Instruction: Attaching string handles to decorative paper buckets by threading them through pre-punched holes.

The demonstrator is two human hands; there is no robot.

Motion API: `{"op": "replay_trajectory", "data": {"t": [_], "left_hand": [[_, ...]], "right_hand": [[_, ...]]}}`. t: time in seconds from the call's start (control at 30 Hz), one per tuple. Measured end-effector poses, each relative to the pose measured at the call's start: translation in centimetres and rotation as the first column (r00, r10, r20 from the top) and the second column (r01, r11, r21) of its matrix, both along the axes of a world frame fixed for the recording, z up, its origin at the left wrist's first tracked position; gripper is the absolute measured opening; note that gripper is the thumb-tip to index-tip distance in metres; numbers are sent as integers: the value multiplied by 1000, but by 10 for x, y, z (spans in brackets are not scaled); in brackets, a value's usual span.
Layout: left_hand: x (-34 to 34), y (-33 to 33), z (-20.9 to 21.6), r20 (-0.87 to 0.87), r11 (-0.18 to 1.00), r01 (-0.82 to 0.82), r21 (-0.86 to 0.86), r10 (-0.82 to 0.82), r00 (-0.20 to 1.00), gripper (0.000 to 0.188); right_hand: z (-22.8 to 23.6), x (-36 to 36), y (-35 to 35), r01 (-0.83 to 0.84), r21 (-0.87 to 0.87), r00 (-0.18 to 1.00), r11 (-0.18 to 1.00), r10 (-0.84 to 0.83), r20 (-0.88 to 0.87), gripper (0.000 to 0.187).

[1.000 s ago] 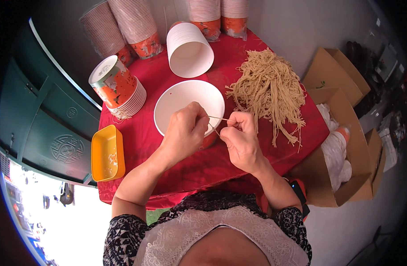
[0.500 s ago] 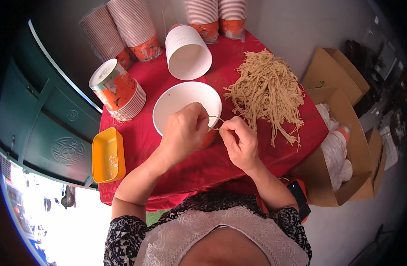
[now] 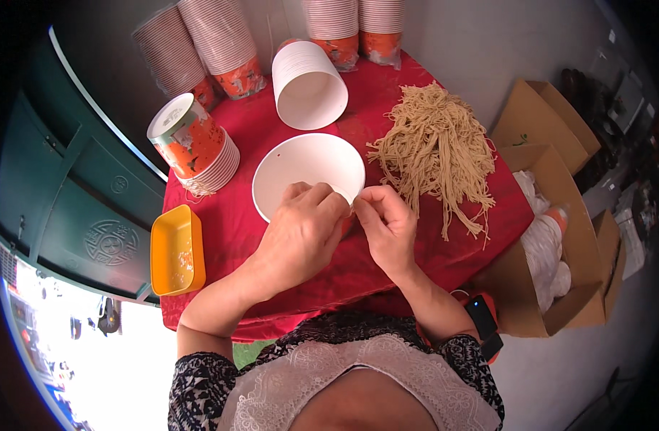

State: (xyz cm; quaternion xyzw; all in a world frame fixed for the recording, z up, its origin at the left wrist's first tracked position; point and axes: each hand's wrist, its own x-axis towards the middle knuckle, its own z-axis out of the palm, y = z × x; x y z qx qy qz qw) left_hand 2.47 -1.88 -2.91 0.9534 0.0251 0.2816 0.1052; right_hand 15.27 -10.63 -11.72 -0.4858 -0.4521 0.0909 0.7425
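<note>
A wide paper tub (image 3: 290,165), white inside with a bit of orange outer wall, stands on the table before me. Over its near rim my left hand (image 3: 301,226) is closed, back of the hand up, with its fingertips mostly hidden. Beside it, at the tub's right edge, my right hand (image 3: 388,228) pinches with thumb and forefinger. Between the hands only a tiny bit of a thin pale cord (image 3: 353,202) shows. To the right lies a heap of beige cords (image 3: 441,154). Behind the tub, a stack of white tubs (image 3: 311,97) rests on its side, mouths toward me.
An upside-down orange tub stack (image 3: 193,147) and a yellow plastic box (image 3: 177,251) stand at the left. Plastic-wrapped tub stacks (image 3: 218,43) line the back of the red-clothed table (image 3: 272,316). An open cardboard box (image 3: 581,237) with white bundles sits at right.
My left hand has dropped lower and turned its back upward, and the hands are closer together. The cord loop seen between them is now almost hidden.
</note>
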Motion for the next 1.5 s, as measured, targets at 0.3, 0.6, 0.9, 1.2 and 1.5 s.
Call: {"op": "replay_trajectory", "data": {"t": [0.3,0.6,0.9,1.2,1.5], "left_hand": [[6,7,-6,91,981,22,-193,-4,996,13],[11,8,-8,76,935,-23,-354,54,996,9],[15,9,-10,39,869,-71,-490,103,994,5],[5,9,-6,29,967,28,-252,-21,999,13],[6,11,-18,110,977,30,-210,-7,994,13]], "right_hand": [[6,-2,-3,64,-54,998,996,-62,30,4],[7,-1,-8,149,0,948,989,-143,286,4],[2,-1,-9,80,-94,988,992,-66,143,3],[0,-2,-8,-266,-38,900,963,234,-368,13],[5,0,-12,-92,-53,991,994,87,-99,11]]}}
